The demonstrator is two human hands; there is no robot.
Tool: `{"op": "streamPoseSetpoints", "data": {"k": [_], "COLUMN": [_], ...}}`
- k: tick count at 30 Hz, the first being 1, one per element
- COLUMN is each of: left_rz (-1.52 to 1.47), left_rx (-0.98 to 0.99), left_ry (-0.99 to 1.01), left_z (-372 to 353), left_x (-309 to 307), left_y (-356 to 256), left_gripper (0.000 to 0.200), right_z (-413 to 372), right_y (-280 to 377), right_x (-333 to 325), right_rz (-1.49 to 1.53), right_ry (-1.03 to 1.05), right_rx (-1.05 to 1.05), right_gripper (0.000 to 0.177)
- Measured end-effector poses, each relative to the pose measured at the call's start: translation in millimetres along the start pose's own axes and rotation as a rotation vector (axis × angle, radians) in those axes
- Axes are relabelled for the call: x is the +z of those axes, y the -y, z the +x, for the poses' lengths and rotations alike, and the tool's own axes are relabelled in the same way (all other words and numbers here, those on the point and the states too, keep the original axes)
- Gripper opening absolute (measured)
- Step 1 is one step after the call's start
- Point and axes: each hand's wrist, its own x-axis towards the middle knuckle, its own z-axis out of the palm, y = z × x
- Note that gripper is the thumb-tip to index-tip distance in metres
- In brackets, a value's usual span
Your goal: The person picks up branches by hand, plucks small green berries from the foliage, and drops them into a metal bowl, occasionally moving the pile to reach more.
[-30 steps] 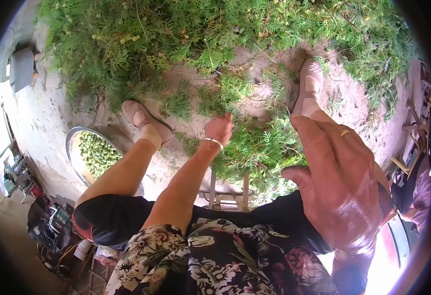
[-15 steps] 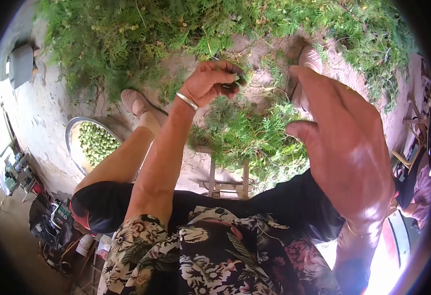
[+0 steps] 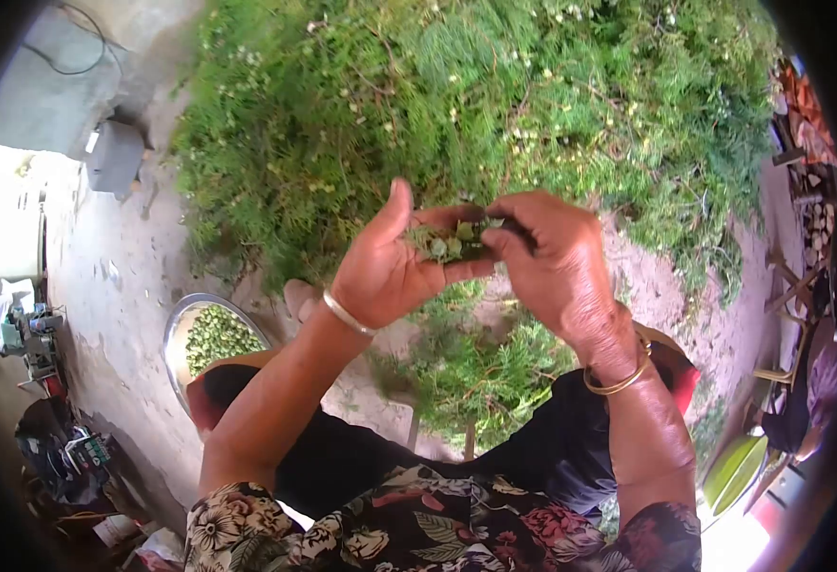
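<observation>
My left hand [image 3: 380, 272] is turned palm up with its thumb raised, cupped around several small green cones [image 3: 445, 250] from an evergreen. Against its fingertips, my right hand [image 3: 566, 272] is closed in a pinch; what lies between those fingers is too dark and small to make out. A leafy evergreen sprig [image 3: 509, 367] lies below the hands, between my knees. Beyond them spreads a big heap of cut evergreen branches [image 3: 342, 124] dotted with pale cones. By my left knee stands a metal basin [image 3: 169, 353] holding many green cones [image 3: 218, 338].
A grey box-like object [image 3: 116, 157] sits on the concrete floor at the left. Tools and machine parts [image 3: 65, 453] clutter the lower left. Wooden stools or frames [image 3: 790, 296] line the right side, near a green rounded object [image 3: 735, 474].
My right hand has come in from the right to meet the left. My left hand has opened its pinch into a cupped palm showing cones. The view has tilted towards the branch heap.
</observation>
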Motion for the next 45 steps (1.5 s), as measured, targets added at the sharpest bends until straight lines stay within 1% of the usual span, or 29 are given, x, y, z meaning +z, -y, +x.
{"op": "streamPoseSetpoints", "data": {"k": [1, 2, 4, 5, 6, 8, 9, 11, 12, 14, 15, 17, 18, 20, 21, 23, 24, 26, 27, 29, 30, 32, 33, 35, 36, 38, 39, 41, 45], "left_rz": [0.079, 0.09, 0.126, 0.207, 0.205, 0.13, 0.124, 0.149, 0.148, 0.096, 0.095, 0.23, 0.229, 0.241, 0.239, -0.011, -0.012, -0.012, -0.012, -0.009, -0.011, 0.084, 0.083, 0.051, 0.05, 0.449, 0.446, 0.453, 0.47], "left_rx": [0.013, 0.02, -0.014, 0.003, 0.002, 0.019, 0.018, 0.017, 0.016, 0.005, 0.005, 0.038, 0.039, 0.038, 0.039, 0.02, 0.021, 0.041, 0.041, 0.043, 0.044, 0.039, 0.04, 0.07, 0.069, 0.159, 0.159, 0.24, 0.258], "left_ry": [-0.043, -0.036, -0.081, -0.122, -0.118, -0.188, -0.185, -0.259, -0.261, -0.209, -0.209, -0.144, -0.146, -0.142, -0.143, -0.217, -0.215, -0.241, -0.241, -0.138, -0.14, -0.227, -0.226, -0.137, -0.138, -0.187, -0.188, -0.322, -0.347], "left_z": [-6, -11, -21, -23, -21, -16, -13, -12, -12, -10, -11, -14, -14, -14, -13, -12, -12, -11, -11, -12, -12, -11, -11, -11, -12, -15, -16, -16, -18], "left_x": [8, 10, 9, 17, 16, 15, 17, 25, 24, 20, 16, 10, 8, 6, 7, 11, 11, 11, 10, 6, 7, 11, 10, 6, 7, 12, 14, 17, 11], "left_y": [-1, -1, -1, -1, 0, 3, 3, 0, -1, -5, -6, -5, -5, -2, -1, 0, 0, -2, -3, -4, -3, 0, 0, 0, -2, -5, -4, 0, -1], "left_gripper": [0.071, 0.071, 0.07, 0.068, 0.068, 0.067, 0.067, 0.065, 0.065, 0.063, 0.063, 0.068, 0.068, 0.067, 0.067, 0.066, 0.066, 0.066, 0.066, 0.067, 0.067, 0.068, 0.068, 0.056, 0.056, 0.039, 0.039, 0.025, 0.019], "right_z": [-1, 0, -1, -2, -2, 0, 2, 4, 5, 10, 9, 6, 5, 4, 3, 2, 2, 3, 3, 3, 2, 1, 2, 5, 7, 12, 12, 12, 15], "right_y": [1, 3, 4, 4, 4, 2, 2, 3, 8, 18, 16, 10, 9, 10, 8, 6, 7, 11, 13, 17, 16, 13, 13, 12, 13, 16, 15, 13, 16], "right_x": [4, 7, 11, 15, 16, 17, 17, 18, 16, 8, 9, 14, 18, 27, 29, 31, 31, 32, 33, 34, 36, 38, 38, 38, 36, 32, 31, 30, 24], "right_rz": [0.045, 0.046, 0.032, 0.019, 0.013, -0.078, -0.084, 0.157, 0.158, 0.249, 0.25, 0.101, 0.102, 0.191, 0.191, 0.1, 0.099, 0.12, 0.12, 0.128, 0.129, 0.109, 0.108, 0.245, 0.244, 0.636, 0.635, 0.541, 0.58], "right_ry": [0.005, -0.003, 0.136, 0.129, 0.129, 0.135, 0.139, 0.108, 0.109, 0.178, 0.178, 0.253, 0.255, 0.166, 0.168, 0.191, 0.192, 0.176, 0.177, 0.14, 0.142, 0.136, 0.137, 0.134, 0.134, 0.169, 0.171, 0.1, 0.155], "right_rx": [-0.017, -0.03, -0.065, -0.104, -0.104, -0.126, -0.125, 0.003, 0.004, 0.257, 0.257, 0.017, 0.017, -0.02, -0.02, 0.017, 0.015, 0.114, 0.113, 0.073, 0.074, 0.056, 0.056, 0.114, 0.115, 0.384, 0.386, 0.35, 0.396], "right_gripper": [0.01, 0.01, 0.01, 0.011, 0.011, 0.01, 0.01, 0.01, 0.01, 0.01, 0.01, 0.013, 0.013, 0.016, 0.016, 0.018, 0.018, 0.018, 0.018, 0.018, 0.018, 0.021, 0.021, 0.017, 0.017, 0.013, 0.013, 0.011, 0.01]}}
